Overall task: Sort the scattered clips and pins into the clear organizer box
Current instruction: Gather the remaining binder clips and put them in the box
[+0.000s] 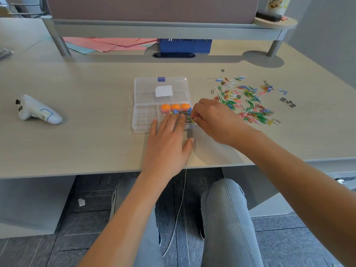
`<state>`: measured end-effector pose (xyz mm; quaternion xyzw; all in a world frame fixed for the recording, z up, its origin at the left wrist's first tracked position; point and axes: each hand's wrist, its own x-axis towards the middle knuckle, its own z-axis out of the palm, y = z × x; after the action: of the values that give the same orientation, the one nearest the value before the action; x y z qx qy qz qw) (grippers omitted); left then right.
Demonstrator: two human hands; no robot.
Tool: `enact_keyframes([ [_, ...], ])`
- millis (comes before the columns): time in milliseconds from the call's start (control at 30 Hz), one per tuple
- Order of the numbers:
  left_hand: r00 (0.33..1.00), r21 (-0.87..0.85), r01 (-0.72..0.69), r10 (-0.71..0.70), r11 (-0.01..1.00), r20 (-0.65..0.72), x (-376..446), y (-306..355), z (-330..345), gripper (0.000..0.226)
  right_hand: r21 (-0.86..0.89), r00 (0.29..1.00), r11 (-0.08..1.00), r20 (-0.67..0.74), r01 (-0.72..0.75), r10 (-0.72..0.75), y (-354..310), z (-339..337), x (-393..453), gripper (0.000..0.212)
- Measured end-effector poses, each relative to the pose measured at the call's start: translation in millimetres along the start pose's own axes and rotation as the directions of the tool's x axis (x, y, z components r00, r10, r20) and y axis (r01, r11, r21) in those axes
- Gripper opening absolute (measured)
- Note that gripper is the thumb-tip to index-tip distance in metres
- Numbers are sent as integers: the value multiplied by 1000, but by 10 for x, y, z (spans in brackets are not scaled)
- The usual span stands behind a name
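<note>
Steadying clear organizer box (pixel 146 120) with flat left hand (pixel 169 139); right hand (pixel 210 118) pinching paper clips (pixel 189 120) over compartment, risking spilling into neighbouring cells.

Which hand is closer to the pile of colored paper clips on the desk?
Right. The right hand is at the organizer box's right end, right beside the paper clips. The left hand rests flat on the box's near side, farther from them.
</note>
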<state>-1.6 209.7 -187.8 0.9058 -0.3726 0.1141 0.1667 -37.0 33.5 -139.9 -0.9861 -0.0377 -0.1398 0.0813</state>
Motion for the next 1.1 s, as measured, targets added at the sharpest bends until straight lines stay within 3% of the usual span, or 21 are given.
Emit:
enact_keyframes([
  [100, 1000, -20, -3, 3, 1000, 2, 2, -10, -5, 66, -48, 998, 998, -45, 49, -51, 9, 45, -30, 10],
  [233, 1000, -37, -9, 9, 999, -4, 0, -16, -6, 65, 7, 997, 1000, -74, 4, -3, 12, 63, -41, 11],
  [400, 1000, -56, -15, 15, 998, -9, -8, -32, -6, 62, 88, 998, 994, -32, -58, 61, 7, 2, -8, 14],
  [667, 1000, -71, -12, 10, 997, -16, -4, -34, 0, 61, 40, 995, 998, 84, -58, 54, 3, -126, 84, 18],
  [1100, 1000, -56, -13, 12, 998, -18, -8, -32, 15, 65, 94, 996, 993, 61, -73, 67, 29, -62, 49, 14],
])
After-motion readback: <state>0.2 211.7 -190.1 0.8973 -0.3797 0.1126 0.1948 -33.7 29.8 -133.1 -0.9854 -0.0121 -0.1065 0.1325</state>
